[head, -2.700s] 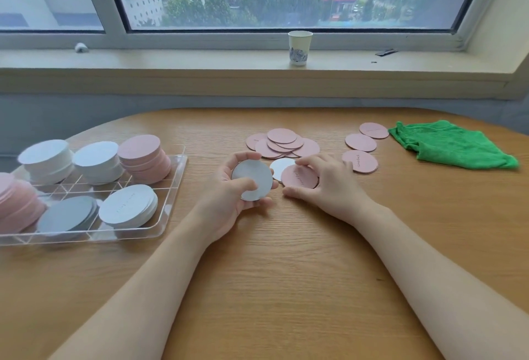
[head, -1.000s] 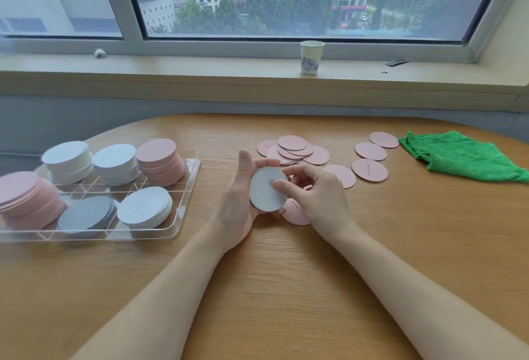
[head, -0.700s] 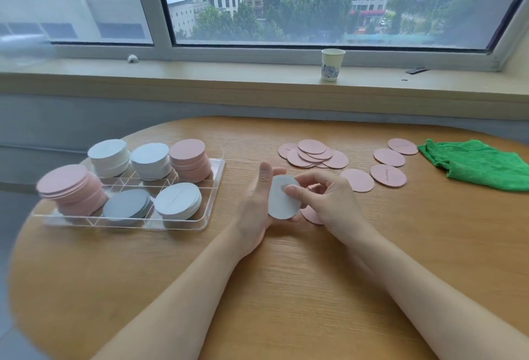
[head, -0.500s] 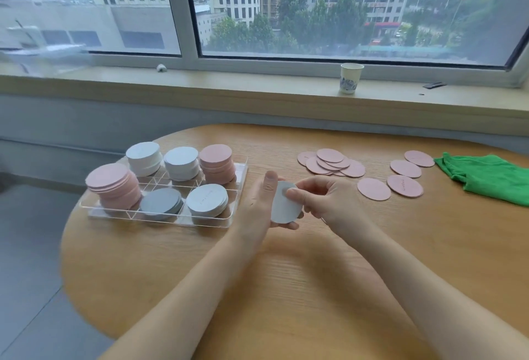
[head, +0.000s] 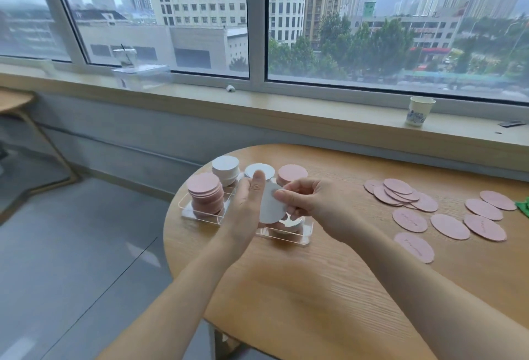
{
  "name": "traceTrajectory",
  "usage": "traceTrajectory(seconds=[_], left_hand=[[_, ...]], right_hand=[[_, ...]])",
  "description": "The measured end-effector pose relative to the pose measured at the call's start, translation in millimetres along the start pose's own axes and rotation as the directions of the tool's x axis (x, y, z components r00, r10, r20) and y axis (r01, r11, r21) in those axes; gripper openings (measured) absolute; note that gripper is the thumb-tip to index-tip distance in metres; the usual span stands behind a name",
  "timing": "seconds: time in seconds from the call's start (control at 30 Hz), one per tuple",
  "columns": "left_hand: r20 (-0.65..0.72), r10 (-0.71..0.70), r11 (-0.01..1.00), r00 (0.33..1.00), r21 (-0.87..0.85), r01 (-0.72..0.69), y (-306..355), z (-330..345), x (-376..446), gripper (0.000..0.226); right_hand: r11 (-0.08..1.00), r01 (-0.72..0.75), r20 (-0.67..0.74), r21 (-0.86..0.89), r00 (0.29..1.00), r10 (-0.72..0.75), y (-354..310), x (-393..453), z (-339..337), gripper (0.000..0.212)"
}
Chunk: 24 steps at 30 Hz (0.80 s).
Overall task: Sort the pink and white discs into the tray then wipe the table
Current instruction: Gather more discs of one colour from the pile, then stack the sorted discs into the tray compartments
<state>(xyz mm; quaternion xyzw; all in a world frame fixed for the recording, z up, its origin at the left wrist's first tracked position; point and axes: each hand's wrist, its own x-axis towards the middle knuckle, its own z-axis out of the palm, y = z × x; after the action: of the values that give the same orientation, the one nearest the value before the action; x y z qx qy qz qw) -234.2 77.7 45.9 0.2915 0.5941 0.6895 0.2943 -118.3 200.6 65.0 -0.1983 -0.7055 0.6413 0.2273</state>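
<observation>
Head view: sorting step in hand. Left hand (head: 246, 211) + right hand (head: 315, 205), fingers pinching white disc (head: 270, 206) on edge, above tray (head: 303, 241). Next: lower onto white stack, w/o knocking stacks. About 10 pink discs (head: 409, 219) left on tabletop (head: 315, 288); wipe not yet.

Paper cup (head: 418, 110) upright on the windowsill (head: 286, 107), right of centre. Clear plastic cup (head: 124, 57) with straw further left. Wooden stool (head: 17, 102) at far left edge. Grey floor (head: 71, 245) below.

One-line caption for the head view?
Both hands hold white discs over the clear tray; pink discs remain on the table.
</observation>
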Motion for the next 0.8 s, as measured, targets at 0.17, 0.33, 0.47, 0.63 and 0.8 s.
traceTrajectory(seconds=[0.17,0.33,0.47,0.63,0.8], left_hand=[[-0.047,0.022,1.0,0.999,-0.01,-0.022,2,-24,2,0.047],[-0.111,0.136,0.962,0.984,0.254,-0.104,-24,-43,3,0.023],[-0.052,0.214,0.918,0.975,0.351,-0.183,-41,-46,-2,0.015],[-0.014,0.26,0.891,0.965,0.39,-0.235,-48,-47,-3,0.02],[0.014,0.301,0.87,0.954,0.405,-0.28,-51,-49,-3,0.02]], right_hand=[[1.0,-0.024,-0.079,0.008,0.997,0.024,-8,40,5,0.03],[0.981,-0.069,-0.203,-0.183,0.979,0.031,-18,93,-6,0.025],[0.91,-0.142,-0.2,-0.388,0.978,0.068,-14,129,-6,0.024],[0.823,-0.167,-0.186,-0.543,0.98,0.076,-6,153,7,0.021],[0.664,-0.185,-0.213,-0.725,0.976,0.04,2,167,14,0.021]])
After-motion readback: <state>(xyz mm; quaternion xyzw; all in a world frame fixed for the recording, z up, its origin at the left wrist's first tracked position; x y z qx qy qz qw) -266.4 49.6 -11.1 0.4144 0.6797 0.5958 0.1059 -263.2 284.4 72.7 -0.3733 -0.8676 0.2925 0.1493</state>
